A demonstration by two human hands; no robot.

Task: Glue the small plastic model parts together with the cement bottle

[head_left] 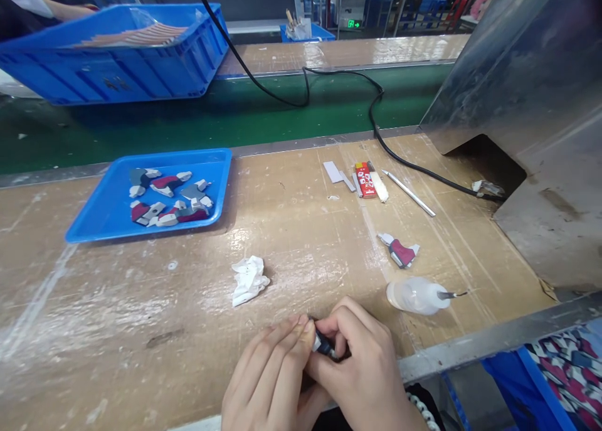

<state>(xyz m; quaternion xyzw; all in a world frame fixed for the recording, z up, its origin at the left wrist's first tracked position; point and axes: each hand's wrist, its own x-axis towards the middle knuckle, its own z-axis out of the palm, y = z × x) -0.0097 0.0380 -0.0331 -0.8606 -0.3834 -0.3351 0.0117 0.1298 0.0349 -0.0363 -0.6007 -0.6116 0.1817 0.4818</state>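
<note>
Though half-hidden, part (324, 345) between left grip (270, 377) and right grip (362, 368) (apparently pinched)

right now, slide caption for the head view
Left hand and right hand pinch a small dark part over a workbench, blue tray of pieces beyond.

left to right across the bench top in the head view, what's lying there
blue tray → crumpled tissue → red pack → squeeze bottle → cable end. Left hand and right hand, both pinching a small dark part, overlap these in the order.
</note>
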